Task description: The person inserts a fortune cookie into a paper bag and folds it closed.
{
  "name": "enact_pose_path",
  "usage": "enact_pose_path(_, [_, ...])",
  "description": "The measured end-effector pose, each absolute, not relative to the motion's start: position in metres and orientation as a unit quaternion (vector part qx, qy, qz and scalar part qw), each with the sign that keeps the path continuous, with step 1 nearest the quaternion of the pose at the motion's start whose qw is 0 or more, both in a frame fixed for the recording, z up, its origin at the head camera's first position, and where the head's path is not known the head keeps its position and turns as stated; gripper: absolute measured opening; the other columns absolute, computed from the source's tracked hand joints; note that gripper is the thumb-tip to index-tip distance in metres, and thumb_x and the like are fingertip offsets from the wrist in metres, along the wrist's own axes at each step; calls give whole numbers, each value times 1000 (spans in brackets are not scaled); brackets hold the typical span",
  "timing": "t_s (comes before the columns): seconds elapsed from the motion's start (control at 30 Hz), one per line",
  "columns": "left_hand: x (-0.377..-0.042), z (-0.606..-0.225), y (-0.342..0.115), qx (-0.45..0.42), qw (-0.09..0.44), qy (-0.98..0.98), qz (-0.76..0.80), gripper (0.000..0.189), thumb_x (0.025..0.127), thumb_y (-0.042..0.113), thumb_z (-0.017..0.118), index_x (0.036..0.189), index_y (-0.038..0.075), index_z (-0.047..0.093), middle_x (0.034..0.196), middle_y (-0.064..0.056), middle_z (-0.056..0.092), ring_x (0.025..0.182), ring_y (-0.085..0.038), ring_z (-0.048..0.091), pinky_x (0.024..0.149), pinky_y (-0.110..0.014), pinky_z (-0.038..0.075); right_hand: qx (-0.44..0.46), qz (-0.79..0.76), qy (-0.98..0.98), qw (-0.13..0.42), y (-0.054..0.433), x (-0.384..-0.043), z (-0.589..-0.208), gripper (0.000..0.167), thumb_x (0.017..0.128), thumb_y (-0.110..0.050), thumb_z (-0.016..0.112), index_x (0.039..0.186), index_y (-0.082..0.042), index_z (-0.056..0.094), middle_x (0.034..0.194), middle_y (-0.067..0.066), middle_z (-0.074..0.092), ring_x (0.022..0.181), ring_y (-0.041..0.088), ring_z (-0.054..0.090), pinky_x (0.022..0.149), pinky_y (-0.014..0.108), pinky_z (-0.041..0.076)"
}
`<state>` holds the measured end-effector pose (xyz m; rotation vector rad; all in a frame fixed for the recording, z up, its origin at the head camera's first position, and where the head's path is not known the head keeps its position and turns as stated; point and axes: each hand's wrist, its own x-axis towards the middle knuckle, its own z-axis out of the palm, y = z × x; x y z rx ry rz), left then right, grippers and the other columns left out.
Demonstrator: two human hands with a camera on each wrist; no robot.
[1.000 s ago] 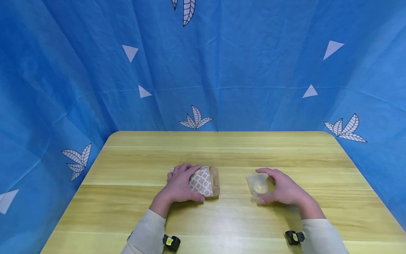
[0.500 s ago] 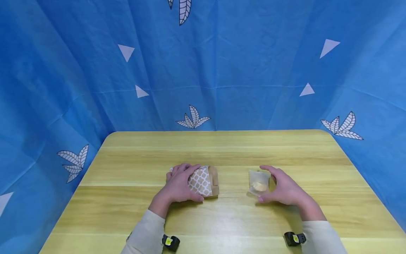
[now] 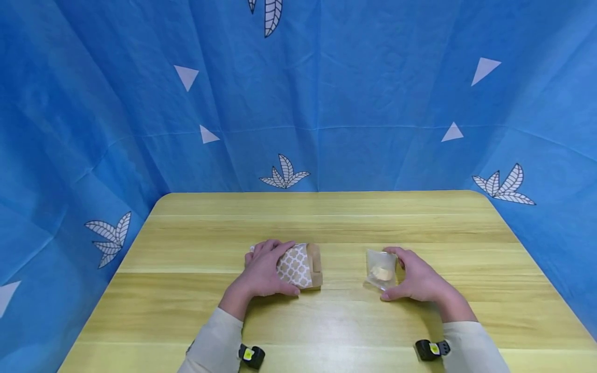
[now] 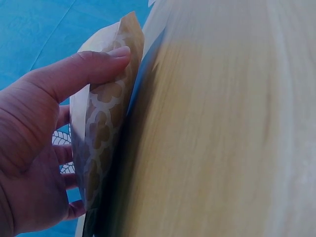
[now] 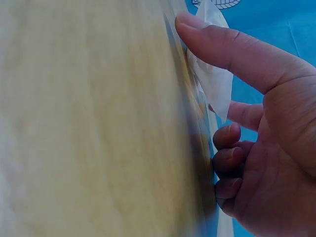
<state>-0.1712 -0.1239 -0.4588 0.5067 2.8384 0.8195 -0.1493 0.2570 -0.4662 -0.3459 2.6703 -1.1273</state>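
Your left hand (image 3: 263, 274) gripped the patterned paper bag (image 3: 295, 265), thumb along its near edge. Your right hand (image 3: 415, 277) held the translucent packet (image 3: 381, 267) between thumb and forefinger, well apart from the bag. Both lay low at the wooden table (image 3: 345, 321), before a blue curtain (image 3: 354, 83).

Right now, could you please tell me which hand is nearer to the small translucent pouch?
The right hand, at the right edge of the pouch; the left hand is well left of it, holding the white-patterned brown paper bag.
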Motion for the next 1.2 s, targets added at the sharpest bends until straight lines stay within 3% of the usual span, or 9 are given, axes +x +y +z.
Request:
enact_pose_path(0.27, [-170,-458,-123,167,74,945,273,108,55,51,94,150,28,47,139,-7,45,130,-34,34,100,-60,23,-115,-387,909,105,255,-149,-466,102,61,-35,97,143,-6,43,120,13,52,103,29,49,87,47,42])
enact_pose_path(0.5, [-170,-457,-123,164,76,944,275,108,55,51,95,150,29,47,141,-8,44,131,-35,33,101,-60,22,-143,-420,892,90,248,-148,-462,104,64,-31,95,147,-9,38,114,11,53,102,27,48,89,48,39])
enact_pose_path(0.7, [-170,-457,-124,162,78,945,273,108,55,52,94,150,30,47,141,-7,44,131,-34,33,101,-60,22,-171,-451,871,97,236,-152,-459,102,66,-25,95,148,-11,37,100,12,44,95,27,46,82,41,38])
enact_pose_path(1.2, [-170,-456,-124,169,75,943,276,109,55,52,94,150,28,47,140,-7,45,129,-35,34,100,-60,23,-216,-479,842,123,200,-166,-458,101,66,-16,94,148,-12,36,99,12,50,92,29,49,82,42,44])
